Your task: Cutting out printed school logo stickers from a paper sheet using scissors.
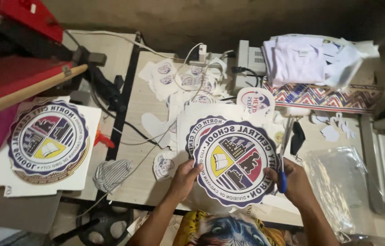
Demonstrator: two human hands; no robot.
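Your left hand (184, 178) pinched the round printed paper crest (238, 163); your right hand (296, 181), fingers clamped on blue-handled scissors (284, 159), should've hugged the outline.

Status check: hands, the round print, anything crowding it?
Left hand grips round print at its left edge. Right hand holds blue-handled scissors at its right edge. More prints stacked beneath; plastic bag to the right.
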